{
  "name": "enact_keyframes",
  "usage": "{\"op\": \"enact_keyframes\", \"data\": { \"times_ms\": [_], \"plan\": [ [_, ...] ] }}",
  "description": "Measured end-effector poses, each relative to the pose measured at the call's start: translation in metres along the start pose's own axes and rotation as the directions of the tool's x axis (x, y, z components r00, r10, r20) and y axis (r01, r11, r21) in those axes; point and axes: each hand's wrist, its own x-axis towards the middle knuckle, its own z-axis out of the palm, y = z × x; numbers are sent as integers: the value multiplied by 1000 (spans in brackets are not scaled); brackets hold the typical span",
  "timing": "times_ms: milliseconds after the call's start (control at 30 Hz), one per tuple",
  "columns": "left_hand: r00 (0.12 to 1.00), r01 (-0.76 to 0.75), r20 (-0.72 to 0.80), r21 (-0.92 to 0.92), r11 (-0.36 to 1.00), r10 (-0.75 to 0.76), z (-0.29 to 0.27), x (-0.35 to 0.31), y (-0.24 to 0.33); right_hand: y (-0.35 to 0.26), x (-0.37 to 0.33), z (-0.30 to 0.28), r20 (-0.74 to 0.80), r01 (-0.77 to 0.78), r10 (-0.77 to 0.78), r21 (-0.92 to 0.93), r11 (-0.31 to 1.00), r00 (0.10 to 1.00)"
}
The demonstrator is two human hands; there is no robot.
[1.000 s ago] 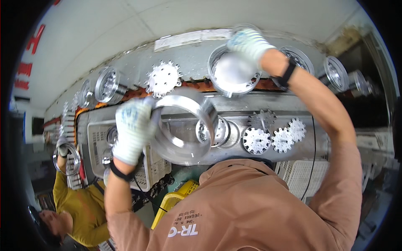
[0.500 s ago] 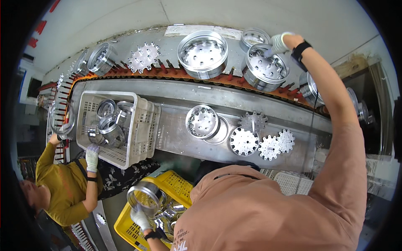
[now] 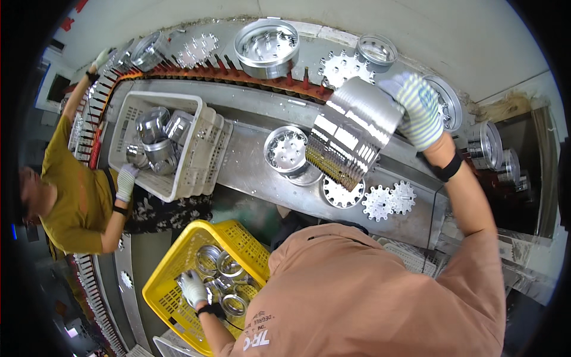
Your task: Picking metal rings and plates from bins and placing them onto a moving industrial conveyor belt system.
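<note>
My right hand (image 3: 419,110), gloved in striped knit, grips a wide shiny metal ring (image 3: 357,131), tilted and smeared by motion above the bench. Beyond it a toothed metal plate (image 3: 345,68) lies bare on the conveyor. My left hand (image 3: 193,288), also gloved, is inside the yellow basket (image 3: 172,253) among several metal rings (image 3: 235,304). Its fingers curl over shiny metal at the left side, which looks like a ring's rim. Below the raised ring, a ring with a toothed plate inside (image 3: 286,150) stands on the bench.
The conveyor (image 3: 208,72) with red pegs curves along the back, carrying a large ring (image 3: 266,50) and others. Loose toothed plates (image 3: 377,202) lie on the metal bench (image 3: 247,169). At left a co-worker (image 3: 77,196) stands by a white crate (image 3: 205,143) of rings.
My right hand has lifted a ring off a toothed plate on the conveyor and brought it nearer. My left hand, which held a ring above the basket, is now down inside. The co-worker reaches farther along the conveyor.
</note>
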Motion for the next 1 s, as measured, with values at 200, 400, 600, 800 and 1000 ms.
{"op": "enact_keyframes", "data": {
  "times_ms": [200,400,600,800,1000],
  "plan": [
    [768,-424,-117,-830,363,629,-104,-26,213,-52,-39,4,-69,-208,228,227,952,971],
    [199,-684,-377,-714,-147,905,-148,-107,345,-72,-91,31,97,-506,605,660,555,790],
    [104,-457,-119,-888,-59,987,-141,-148,371,-77,-186,94,198,-617,721,690,378,664],
    [76,-598,-432,-741,-306,899,-112,-150,396,-143,-158,76,801,-400,449,591,-701,396],
    [352,-310,-136,-950,-22,926,-121,-130,382,-27,-94,-44,646,-746,512,136,652,566]
  ]
}}
